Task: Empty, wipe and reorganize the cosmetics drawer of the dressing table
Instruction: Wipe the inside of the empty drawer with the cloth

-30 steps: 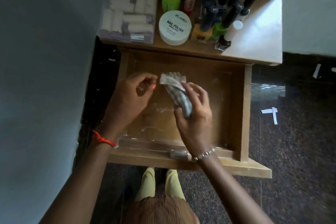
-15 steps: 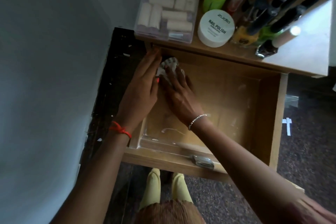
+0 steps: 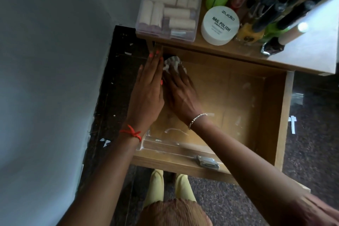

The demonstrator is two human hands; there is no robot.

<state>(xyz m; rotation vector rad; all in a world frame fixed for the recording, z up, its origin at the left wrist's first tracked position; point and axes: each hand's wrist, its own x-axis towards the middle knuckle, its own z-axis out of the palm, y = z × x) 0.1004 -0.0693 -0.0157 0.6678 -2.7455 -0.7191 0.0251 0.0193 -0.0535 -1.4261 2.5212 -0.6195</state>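
The right hand's (image 3: 178,90) fingers (image 3: 176,71) lie spread and flat, pressing a crumpled cloth (image 3: 171,63) into the drawer's (image 3: 271,112) far left corner; the cloth shows only past the fingertips, the rest hidden under the palm, so whether the fingers curl round it cannot be told. Just beside them the left hand (image 3: 148,93) lies along the drawer's left wall, fingers (image 3: 155,62) straight and together, holding nothing, tips touching the corner under the surface (image 3: 302,49). Both forearms stretch back toward the camera, the right one crossing the drawer's front edge; a red thread (image 3: 132,132) rings the left wrist, a bead bracelet (image 3: 197,120) the right. Beyond the fingers, on the surface, stand a clear box (image 3: 170,5) of tubes, a white nail polish tub (image 3: 220,25), and bottles (image 3: 275,11), blurred and cut off at the top.
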